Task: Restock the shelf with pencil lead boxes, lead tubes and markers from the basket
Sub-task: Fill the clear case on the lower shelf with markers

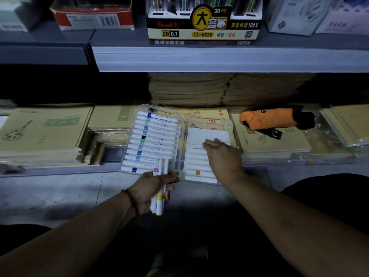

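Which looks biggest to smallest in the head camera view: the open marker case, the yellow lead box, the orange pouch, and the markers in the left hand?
1. open marker case, largest
2. yellow lead box, though the frame's top edge crops it
3. orange pouch
4. markers in the left hand, smallest

- The scene was dim and bluish; the corners sank to near black.
- The brightest patch lay on the markers (154,136), their white bodies washed out, and the floor (199,194) just below.
- Deep shadow filled the gap under the upper shelf (219,58).
- The boxes (93,19) above were blurred; shelf lines bowed towards the edges.
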